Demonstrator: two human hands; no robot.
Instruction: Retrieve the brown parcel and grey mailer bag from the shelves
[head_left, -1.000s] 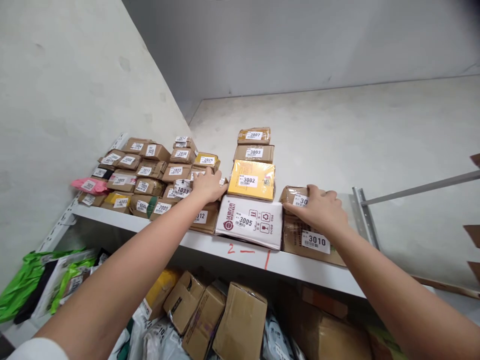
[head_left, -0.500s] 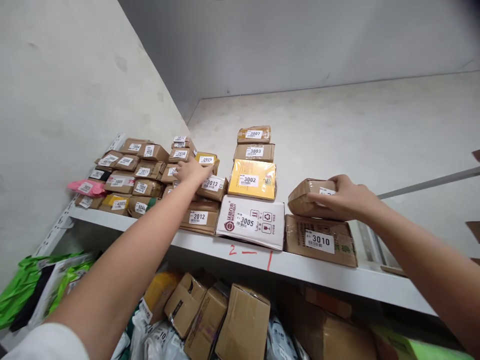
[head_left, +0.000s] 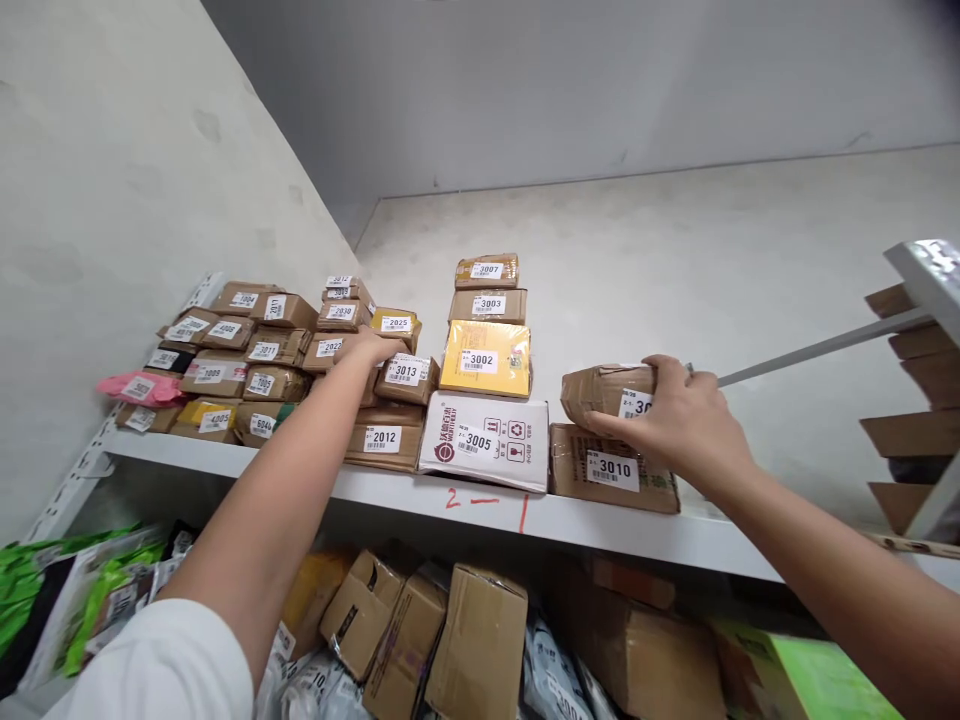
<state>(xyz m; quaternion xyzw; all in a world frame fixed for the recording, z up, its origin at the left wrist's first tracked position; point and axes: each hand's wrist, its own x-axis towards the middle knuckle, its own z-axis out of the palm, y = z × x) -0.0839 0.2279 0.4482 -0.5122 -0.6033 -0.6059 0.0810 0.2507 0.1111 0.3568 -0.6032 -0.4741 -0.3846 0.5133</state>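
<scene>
My right hand [head_left: 679, 420] grips a small brown taped parcel [head_left: 604, 393] whose white label starts with 30; it rests on or just over the brown box 3010 [head_left: 611, 468]. My left hand [head_left: 367, 348] reaches far into the stacked parcels on the top shelf [head_left: 480, 510], fingers lying on small brown parcels beside parcel 3013 [head_left: 405, 377] and under the yellow parcel 2025 [head_left: 396, 324]. Whether it grips one I cannot tell. The white box 3005 [head_left: 484, 441] and the yellow box 3002 [head_left: 484, 359] lie between my hands.
Brown boxes 3003 [head_left: 488, 304] and 3007 [head_left: 486, 271] top the middle stack; box 2012 [head_left: 384, 438] sits at the shelf front. A pink bag [head_left: 139, 387] lies far left. Cartons and bags crowd the lower shelf [head_left: 450, 640]. A neighbouring rack [head_left: 919, 380] stands at right.
My right hand lifted the small parcel off box 3010, then brought it back down onto it. My left hand moved from the front parcels further back and left into the stack.
</scene>
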